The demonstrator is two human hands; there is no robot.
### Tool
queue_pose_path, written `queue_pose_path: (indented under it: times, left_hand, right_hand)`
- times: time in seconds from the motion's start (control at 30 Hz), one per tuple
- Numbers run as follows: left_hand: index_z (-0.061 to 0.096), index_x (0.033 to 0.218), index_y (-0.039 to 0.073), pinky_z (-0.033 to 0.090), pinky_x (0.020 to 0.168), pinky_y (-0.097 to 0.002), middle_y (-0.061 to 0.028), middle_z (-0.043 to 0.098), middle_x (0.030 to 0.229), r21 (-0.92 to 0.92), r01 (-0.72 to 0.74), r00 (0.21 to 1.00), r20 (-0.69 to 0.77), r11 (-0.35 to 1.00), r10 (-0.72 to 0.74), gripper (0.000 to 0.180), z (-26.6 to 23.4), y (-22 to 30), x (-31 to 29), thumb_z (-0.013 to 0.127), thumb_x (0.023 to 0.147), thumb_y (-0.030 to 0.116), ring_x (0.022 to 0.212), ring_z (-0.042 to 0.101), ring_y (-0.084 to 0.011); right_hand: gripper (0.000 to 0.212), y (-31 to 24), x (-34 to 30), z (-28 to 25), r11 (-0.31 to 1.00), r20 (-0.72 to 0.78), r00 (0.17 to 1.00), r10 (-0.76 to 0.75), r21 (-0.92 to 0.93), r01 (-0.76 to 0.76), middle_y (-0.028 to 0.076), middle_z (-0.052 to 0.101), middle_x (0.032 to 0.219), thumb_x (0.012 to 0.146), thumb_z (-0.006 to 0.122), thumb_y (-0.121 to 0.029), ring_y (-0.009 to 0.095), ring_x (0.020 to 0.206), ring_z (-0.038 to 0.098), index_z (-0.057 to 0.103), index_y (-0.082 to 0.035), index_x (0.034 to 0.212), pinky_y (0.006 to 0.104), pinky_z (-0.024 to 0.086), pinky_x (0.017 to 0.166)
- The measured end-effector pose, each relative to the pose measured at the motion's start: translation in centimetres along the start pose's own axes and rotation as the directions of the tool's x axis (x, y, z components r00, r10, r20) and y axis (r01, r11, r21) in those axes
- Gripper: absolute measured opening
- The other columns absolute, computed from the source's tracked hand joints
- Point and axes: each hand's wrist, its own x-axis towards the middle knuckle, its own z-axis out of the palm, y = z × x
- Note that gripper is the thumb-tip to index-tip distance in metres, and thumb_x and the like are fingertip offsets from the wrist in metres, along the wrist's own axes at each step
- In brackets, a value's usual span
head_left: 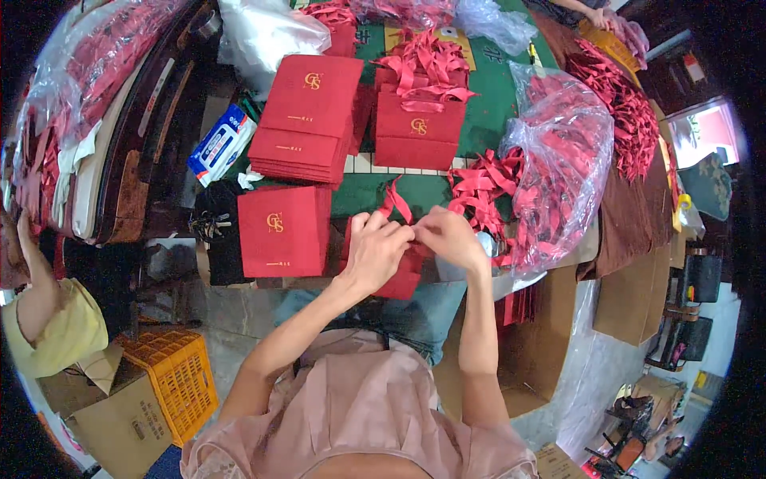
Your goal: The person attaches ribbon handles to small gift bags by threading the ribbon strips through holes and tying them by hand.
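Both hands meet at the near edge of the green table (375, 194), over a red paper bag (401, 279) in front of my body. The fingers of my left hand (373, 249) are closed in a pinch on a red ribbon (395, 201), which sticks up beyond the fingertips. My right hand (451, 237) pinches at the same spot, its fingertips touching the left ones. The knuckles hide where the ribbon meets the bag. A stack of flat red bags (279, 233) lies left of my hands. Loose red ribbons (483, 190) lie to the right.
Beyond are a taller bag stack (307, 104) and bags with ribbons attached (419, 132). A clear plastic sack of ribbons (562, 168) stands right. A blue-white wipes pack (222, 144) lies left. An orange crate (174, 383) and a person in a yellow sleeve (68, 323) are at left.
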Motion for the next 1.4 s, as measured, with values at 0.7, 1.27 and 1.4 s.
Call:
queue_pose_path:
  times: [0.7, 1.27, 1.4]
  left_hand:
    - [0.066, 0.094, 0.016, 0.035, 0.084, -0.0422, -0.0033, 0.069, 0.084, -0.098, 0.299, 0.953, -0.026, 0.949, -0.302, 0.015, -0.2, -2.4, 0.9, 0.073, 0.081, 0.019, 0.085, 0.060, -0.0260]
    - [0.068, 0.099, 0.013, 0.035, 0.086, -0.0429, -0.0067, 0.066, 0.095, -0.104, 0.214, 0.971, -0.088, 0.971, -0.223, 0.020, 1.7, -2.6, 2.1, 0.072, 0.080, 0.014, 0.093, 0.057, -0.0276]
    - [0.062, 0.121, 0.011, 0.038, 0.094, -0.0453, -0.0129, 0.058, 0.115, -0.142, 0.206, 0.957, -0.175, 0.968, -0.229, 0.040, 0.6, -1.1, 0.9, 0.066, 0.082, 0.007, 0.109, 0.051, -0.0330]
  right_hand:
    - [0.033, -0.8, -1.8, 2.3, 0.956, -0.417, 0.882, 0.220, 0.273, -0.109, 0.016, 0.069, 0.076, 0.097, 0.062, -0.031, 0.023, 0.069, 0.067, 0.072, 0.000, 0.090, 0.0361, 0.050, 0.066]
    - [0.016, -1.2, 0.6, 3.4, 0.618, -0.488, 0.835, 0.253, 0.746, 0.249, 0.001, 0.067, 0.093, 0.090, 0.072, -0.008, 0.009, 0.084, 0.063, 0.064, -0.004, 0.103, 0.0249, 0.050, 0.075]
    - [0.019, -2.4, -0.8, 4.4, 0.963, -0.611, 0.785, 0.101, 0.259, 0.077, 0.005, 0.069, 0.090, 0.089, 0.073, -0.011, 0.012, 0.081, 0.063, 0.067, -0.004, 0.105, 0.0278, 0.050, 0.072]
